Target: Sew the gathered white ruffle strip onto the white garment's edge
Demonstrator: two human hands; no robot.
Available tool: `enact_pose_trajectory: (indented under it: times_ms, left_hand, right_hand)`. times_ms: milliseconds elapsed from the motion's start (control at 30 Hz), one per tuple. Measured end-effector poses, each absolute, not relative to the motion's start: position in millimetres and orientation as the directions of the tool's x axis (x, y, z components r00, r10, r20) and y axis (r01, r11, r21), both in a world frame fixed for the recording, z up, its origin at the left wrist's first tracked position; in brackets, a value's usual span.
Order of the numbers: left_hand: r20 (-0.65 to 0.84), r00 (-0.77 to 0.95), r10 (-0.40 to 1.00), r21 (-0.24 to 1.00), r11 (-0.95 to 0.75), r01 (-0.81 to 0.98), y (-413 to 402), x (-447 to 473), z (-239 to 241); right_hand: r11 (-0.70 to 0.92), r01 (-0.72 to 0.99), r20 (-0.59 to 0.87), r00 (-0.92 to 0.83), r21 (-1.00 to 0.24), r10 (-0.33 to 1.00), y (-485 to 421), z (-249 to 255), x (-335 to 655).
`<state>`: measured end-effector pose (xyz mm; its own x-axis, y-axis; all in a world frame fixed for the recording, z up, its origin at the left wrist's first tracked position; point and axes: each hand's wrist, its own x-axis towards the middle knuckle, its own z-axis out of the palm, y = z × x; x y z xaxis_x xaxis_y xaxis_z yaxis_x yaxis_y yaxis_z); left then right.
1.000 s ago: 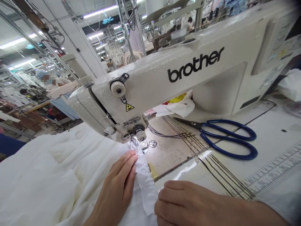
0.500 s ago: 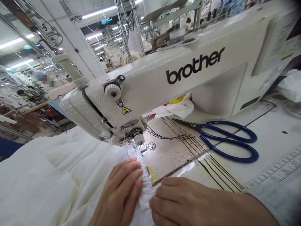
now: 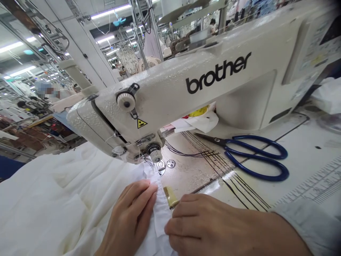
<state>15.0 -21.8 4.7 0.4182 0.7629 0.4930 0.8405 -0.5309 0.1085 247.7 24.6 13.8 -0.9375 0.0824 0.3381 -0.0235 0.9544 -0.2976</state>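
Note:
White fabric (image 3: 87,199) spreads over the left of the table, and its narrow gathered strip (image 3: 160,209) runs up under the presser foot (image 3: 157,166) of the sewing machine (image 3: 170,96). My left hand (image 3: 130,213) lies on the cloth just left of the strip, fingers stretched forward and close together, short of the foot. Curled at the strip's right edge, the fingers of my right hand (image 3: 202,224) pinch the fabric nearer to me. Their tips are partly hidden. Beside the strip, a piece of yellowish tape (image 3: 170,197) sticks to the machine bed.
Blue-handled scissors (image 3: 247,153) lie on the table right of the needle area. Black lines cross the bed, and a printed ruler scale (image 3: 311,177) marks the right side. White scraps (image 3: 205,121) sit behind the machine arm. A person works in the left background.
Both hands have shifted slightly toward me and left in the picture. The left fingers are closer together, and more of the gathered strip shows between the hands. The view has moved slightly.

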Motion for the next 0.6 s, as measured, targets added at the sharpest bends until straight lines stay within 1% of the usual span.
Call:
enact_pose_trajectory:
  times_ms: [67,200,300,367,433,600]
  left_hand:
    - [0.483,0.409,0.774,0.111,-0.518,0.848,-21.8,14.9,4.6]
    - [0.471,0.407,0.783,0.121,-0.514,0.849,-23.6,14.7,2.5]
    - [0.47,0.393,0.79,0.147,-0.509,0.848,-23.3,15.5,1.2]
    - [0.484,0.378,0.789,0.163,-0.505,0.847,-19.4,15.9,1.5]
    - [0.503,0.365,0.784,0.172,-0.505,0.846,-11.6,15.2,2.2]
    - [0.528,0.337,0.78,0.193,-0.496,0.846,12.4,7.9,2.6]
  right_hand:
    - [0.961,-0.011,0.316,-0.945,-0.277,0.08,24.9,13.7,245.9]
    - [0.962,0.006,0.333,-0.938,-0.273,0.1,24.5,13.3,246.5]
    - [0.946,0.011,0.31,-0.944,-0.323,0.117,24.1,15.5,248.4]
    - [0.928,0.047,0.262,-0.953,-0.371,0.153,25.9,17.6,246.6]
    - [0.915,0.097,0.235,-0.951,-0.391,0.201,30.7,18.8,241.1]
    - [0.923,0.12,0.292,-0.927,-0.365,0.237,48.9,17.9,223.9]
